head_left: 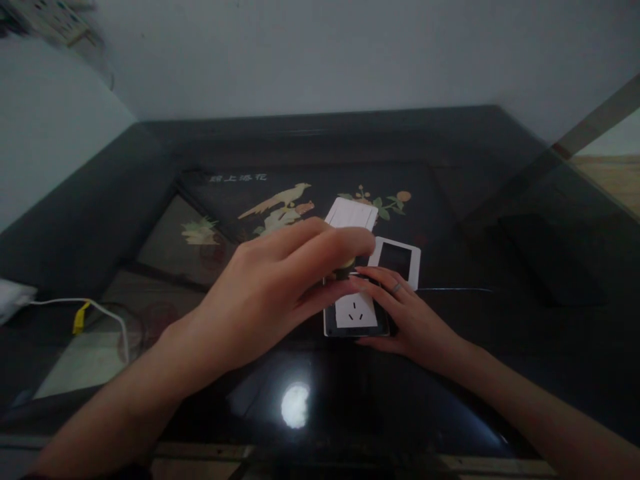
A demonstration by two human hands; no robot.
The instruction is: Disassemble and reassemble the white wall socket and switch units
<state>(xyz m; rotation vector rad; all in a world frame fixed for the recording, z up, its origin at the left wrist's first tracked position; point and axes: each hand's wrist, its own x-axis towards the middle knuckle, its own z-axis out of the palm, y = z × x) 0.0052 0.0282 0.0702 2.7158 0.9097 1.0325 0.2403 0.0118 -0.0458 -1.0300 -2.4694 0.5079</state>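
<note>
A wall socket point(355, 312) with a white three-slot face and a dark surround lies on the glossy black table, in front of me. My right hand point(400, 303), with a ring on one finger, grips it along its right side. Above the socket, the fingers of my left hand point(295, 267) are curled and pinched together. A small yellowish, dark-edged bit of something shows under those fingers; most of it is hidden. Beyond my left hand sits a white rectangular plate point(351, 212), partly covered by the fingers. A white cover frame point(415, 267) with a dark opening lies beside my right fingertips.
The black table point(310, 143) has an inlaid bird-and-flower picture point(285, 197) under its shiny top. A white cable point(107, 310) with a yellow tag point(80, 318) runs from a white block point(14, 297) at left. A dark flat rectangle point(547, 260) shows at right.
</note>
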